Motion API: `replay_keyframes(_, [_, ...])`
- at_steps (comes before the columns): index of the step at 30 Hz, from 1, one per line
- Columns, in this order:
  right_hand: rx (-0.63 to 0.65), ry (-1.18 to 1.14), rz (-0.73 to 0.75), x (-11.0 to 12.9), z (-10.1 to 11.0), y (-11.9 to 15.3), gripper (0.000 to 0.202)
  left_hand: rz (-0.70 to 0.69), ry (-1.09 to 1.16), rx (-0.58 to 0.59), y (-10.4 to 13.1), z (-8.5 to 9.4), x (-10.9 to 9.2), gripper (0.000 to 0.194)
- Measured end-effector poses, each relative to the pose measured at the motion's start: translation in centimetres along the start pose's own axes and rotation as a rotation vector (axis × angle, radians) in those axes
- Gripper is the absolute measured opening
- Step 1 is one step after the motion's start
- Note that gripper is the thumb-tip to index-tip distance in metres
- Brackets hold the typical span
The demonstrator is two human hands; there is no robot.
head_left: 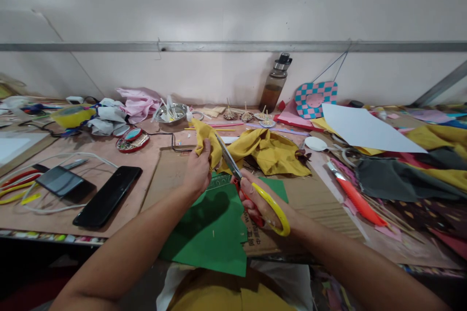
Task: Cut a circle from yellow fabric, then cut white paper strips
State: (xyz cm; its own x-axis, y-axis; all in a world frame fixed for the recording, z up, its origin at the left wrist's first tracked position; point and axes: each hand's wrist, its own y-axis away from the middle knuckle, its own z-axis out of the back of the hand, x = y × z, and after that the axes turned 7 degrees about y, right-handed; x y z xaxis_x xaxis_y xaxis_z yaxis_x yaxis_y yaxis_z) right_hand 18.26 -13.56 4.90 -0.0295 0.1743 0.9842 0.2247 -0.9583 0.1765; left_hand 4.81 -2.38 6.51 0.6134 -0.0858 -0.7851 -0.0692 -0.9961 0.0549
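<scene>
My left hand [199,169] pinches a yellow cloth [272,150] near its left end, the thumb on top. Scissors [272,204] with one yellow and one red handle are in my right hand [251,194], fingers wrapped round the handles. The blades point up and to the left against the cloth, between my two hands. The rest of the cloth spreads in folds to the right, over the cardboard [310,209]. Below both hands a green sheet [209,233] lies on the cardboard, reaching over the table's front edge.
At the left lie a black phone [107,197], a dark device [65,184] and cables. Behind stand a metal bowl [172,114] and a bottle [274,85]. A red-orange cutter [359,199], white paper [368,126] and grey cloth [397,177] lie at the right.
</scene>
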Motion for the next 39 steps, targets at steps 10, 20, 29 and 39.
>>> replay_keyframes(10, [-0.040,0.027,-0.046,0.11,-0.02,0.08,0.051,0.006,0.015,0.024,0.09,0.02,-0.06,0.042])
replay_keyframes(20, [-0.026,0.048,-0.032,0.02,0.05,0.16,0.050,0.018,0.025,-0.019,-0.05,-0.23,-0.41,0.037])
replay_keyframes(29, [-0.020,0.052,0.019,-0.19,0.13,-0.01,0.049,0.002,-0.012,0.005,-0.27,0.15,-0.10,0.034])
replay_keyframes(39, [-0.016,0.098,0.004,-0.11,0.26,0.03,0.049,0.005,0.005,0.023,0.01,0.04,-0.06,0.034])
